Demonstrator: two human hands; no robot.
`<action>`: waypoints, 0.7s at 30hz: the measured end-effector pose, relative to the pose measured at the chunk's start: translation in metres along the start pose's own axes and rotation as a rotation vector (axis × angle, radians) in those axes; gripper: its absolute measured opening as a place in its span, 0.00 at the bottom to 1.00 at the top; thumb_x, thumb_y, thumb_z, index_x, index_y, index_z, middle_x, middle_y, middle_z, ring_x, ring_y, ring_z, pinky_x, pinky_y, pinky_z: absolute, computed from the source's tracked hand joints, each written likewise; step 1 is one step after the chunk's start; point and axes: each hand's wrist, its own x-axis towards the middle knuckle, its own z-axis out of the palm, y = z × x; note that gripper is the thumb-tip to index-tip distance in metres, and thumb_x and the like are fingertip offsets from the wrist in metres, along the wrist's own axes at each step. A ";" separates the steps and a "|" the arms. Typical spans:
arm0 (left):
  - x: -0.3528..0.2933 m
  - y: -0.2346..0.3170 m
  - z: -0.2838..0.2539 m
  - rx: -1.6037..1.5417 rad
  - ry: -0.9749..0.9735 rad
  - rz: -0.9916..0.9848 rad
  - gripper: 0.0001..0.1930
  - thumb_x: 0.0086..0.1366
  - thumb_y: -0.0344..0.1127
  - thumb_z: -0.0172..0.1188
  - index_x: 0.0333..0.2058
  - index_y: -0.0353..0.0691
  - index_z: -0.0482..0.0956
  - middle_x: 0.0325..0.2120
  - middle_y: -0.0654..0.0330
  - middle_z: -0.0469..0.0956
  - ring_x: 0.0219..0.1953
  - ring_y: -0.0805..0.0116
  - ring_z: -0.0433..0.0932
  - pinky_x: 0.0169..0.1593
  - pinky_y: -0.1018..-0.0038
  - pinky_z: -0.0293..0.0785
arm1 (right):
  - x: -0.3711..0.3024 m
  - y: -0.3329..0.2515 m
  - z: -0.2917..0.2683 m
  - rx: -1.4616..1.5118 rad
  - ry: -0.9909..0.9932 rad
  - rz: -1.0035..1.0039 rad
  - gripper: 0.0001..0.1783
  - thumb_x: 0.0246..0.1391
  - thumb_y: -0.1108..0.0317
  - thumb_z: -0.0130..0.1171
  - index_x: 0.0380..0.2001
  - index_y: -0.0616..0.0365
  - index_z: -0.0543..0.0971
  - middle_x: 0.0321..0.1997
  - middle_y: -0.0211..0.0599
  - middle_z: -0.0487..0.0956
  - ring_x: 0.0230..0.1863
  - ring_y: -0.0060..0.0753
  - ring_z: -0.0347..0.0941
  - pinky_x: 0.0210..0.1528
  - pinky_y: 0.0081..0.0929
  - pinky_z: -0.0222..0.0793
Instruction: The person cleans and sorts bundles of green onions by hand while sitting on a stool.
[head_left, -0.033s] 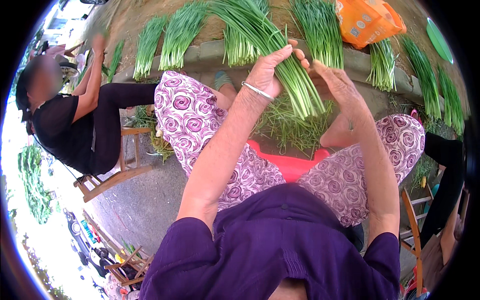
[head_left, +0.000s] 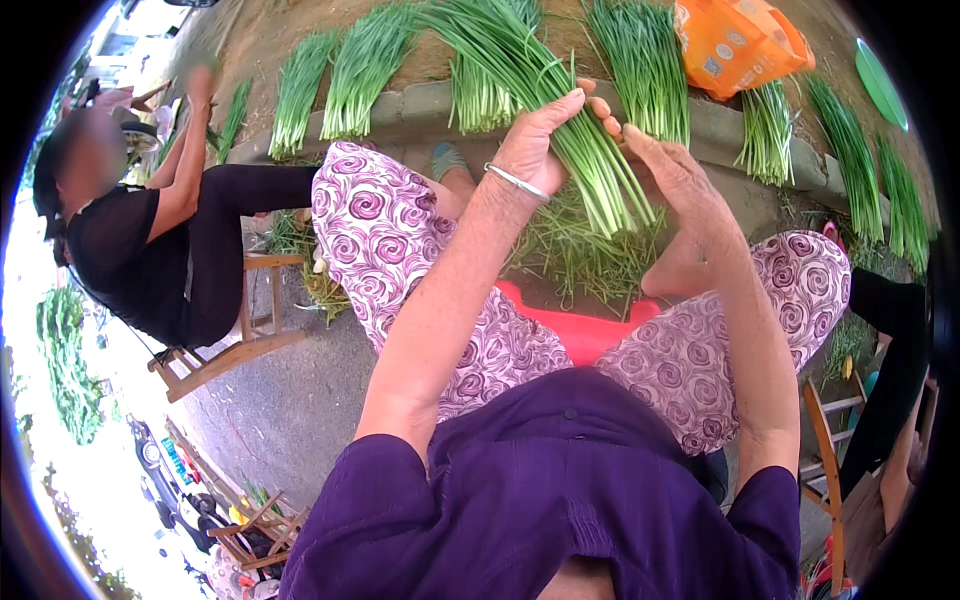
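My left hand [head_left: 535, 150], with a bracelet at the wrist, is closed round a bunch of long green chives [head_left: 600, 185]. Their leaves stretch up and left past the hand, and the pale stem ends point down toward my lap. Beside those stems, on the right, my right hand [head_left: 688, 185] has its fingers stretched out; its fingertips are close to the left hand's fingers. Whether it touches the stems I cannot tell. Below the bunch, loose trimmings [head_left: 585, 255] lie heaped on the ground between my feet.
Several chive bunches [head_left: 365, 75] lie along the low kerb [head_left: 420, 108]. An orange bag [head_left: 745, 45] sits at the far right, near a green oval object [head_left: 880, 85]. A red plastic thing [head_left: 585, 335] shows between my knees. A person [head_left: 130, 230] sits left on a wooden chair [head_left: 235, 352]; another sits right.
My right hand has shifted very slightly beside the stems. The left hand keeps its grip on the chives in the same place.
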 end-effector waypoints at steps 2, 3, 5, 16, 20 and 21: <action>-0.001 0.005 0.004 0.023 0.020 0.024 0.12 0.63 0.32 0.54 0.45 0.35 0.69 0.34 0.54 0.76 0.37 0.58 0.77 0.45 0.62 0.76 | -0.003 0.002 0.000 -0.036 -0.020 -0.038 0.33 0.55 0.44 0.51 0.52 0.63 0.71 0.41 0.37 0.75 0.41 0.29 0.73 0.45 0.26 0.70; -0.003 0.008 0.005 0.015 0.022 0.016 0.12 0.63 0.32 0.54 0.45 0.35 0.69 0.33 0.54 0.76 0.37 0.58 0.77 0.45 0.62 0.76 | -0.003 0.003 0.002 -0.050 -0.032 -0.061 0.33 0.56 0.46 0.51 0.55 0.61 0.69 0.45 0.38 0.74 0.44 0.30 0.72 0.47 0.26 0.69; -0.003 0.006 0.009 -0.020 0.010 -0.011 0.13 0.63 0.32 0.54 0.44 0.35 0.69 0.33 0.54 0.76 0.37 0.58 0.77 0.46 0.62 0.76 | 0.008 0.005 -0.003 0.425 -0.124 0.395 0.32 0.54 0.51 0.54 0.58 0.58 0.66 0.52 0.41 0.69 0.47 0.31 0.70 0.50 0.28 0.68; -0.012 0.048 0.011 0.045 -0.025 0.052 0.12 0.65 0.34 0.52 0.46 0.38 0.69 0.34 0.56 0.74 0.40 0.60 0.74 0.45 0.63 0.75 | 0.006 -0.057 0.002 0.331 0.010 0.360 0.25 0.57 0.52 0.46 0.42 0.66 0.76 0.38 0.41 0.80 0.40 0.32 0.77 0.44 0.25 0.70; -0.014 0.048 0.012 0.095 0.008 0.037 0.13 0.64 0.34 0.53 0.46 0.38 0.69 0.35 0.56 0.74 0.39 0.61 0.75 0.46 0.64 0.75 | -0.014 -0.055 0.014 0.389 0.014 0.336 0.25 0.58 0.52 0.47 0.42 0.65 0.76 0.38 0.38 0.80 0.37 0.28 0.77 0.41 0.24 0.71; -0.014 0.048 0.011 0.109 0.008 0.028 0.13 0.64 0.34 0.53 0.46 0.38 0.69 0.35 0.56 0.75 0.39 0.61 0.75 0.46 0.64 0.75 | -0.017 -0.046 0.017 0.426 0.010 0.358 0.25 0.58 0.51 0.47 0.42 0.65 0.76 0.37 0.37 0.80 0.37 0.28 0.76 0.41 0.24 0.71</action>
